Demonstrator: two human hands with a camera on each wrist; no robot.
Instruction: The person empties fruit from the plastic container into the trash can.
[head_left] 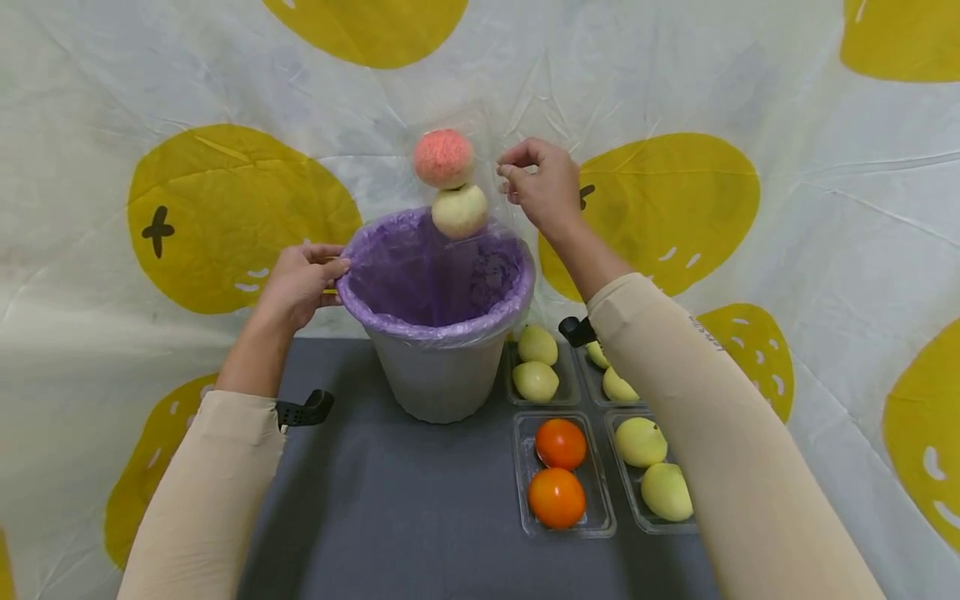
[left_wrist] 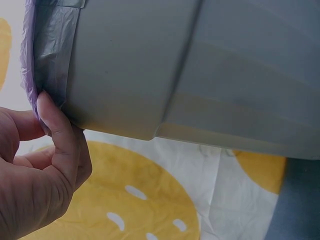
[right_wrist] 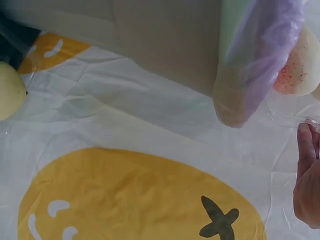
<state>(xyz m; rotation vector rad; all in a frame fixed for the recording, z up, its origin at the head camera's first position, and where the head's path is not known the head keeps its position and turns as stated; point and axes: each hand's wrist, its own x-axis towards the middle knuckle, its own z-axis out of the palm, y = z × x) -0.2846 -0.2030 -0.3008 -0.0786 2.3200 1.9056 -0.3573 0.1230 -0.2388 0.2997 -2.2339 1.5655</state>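
My left hand (head_left: 302,282) pinches the left rim of a grey trash bin (head_left: 441,375) lined with a purple bag (head_left: 405,279). In the left wrist view the thumb and fingers clasp the rim and liner. Above the bin's far right side, my right hand (head_left: 543,185) grips the edge of a clear plastic tray (right_wrist: 287,120), which is tilted over the opening. A pink peach (head_left: 443,158) and, just below it, a pale peach (head_left: 460,212) are at the tray above the bin. Whether the peaches still touch the tray is unclear.
Right of the bin, a clear tray (head_left: 525,508) holds two orange-red tomato-like fruits (head_left: 557,498). Several clear trays of yellow-green fruits (head_left: 666,492) stand around it, partly behind my right arm. A patterned cloth (head_left: 465,50) hangs behind the grey table (head_left: 420,517).
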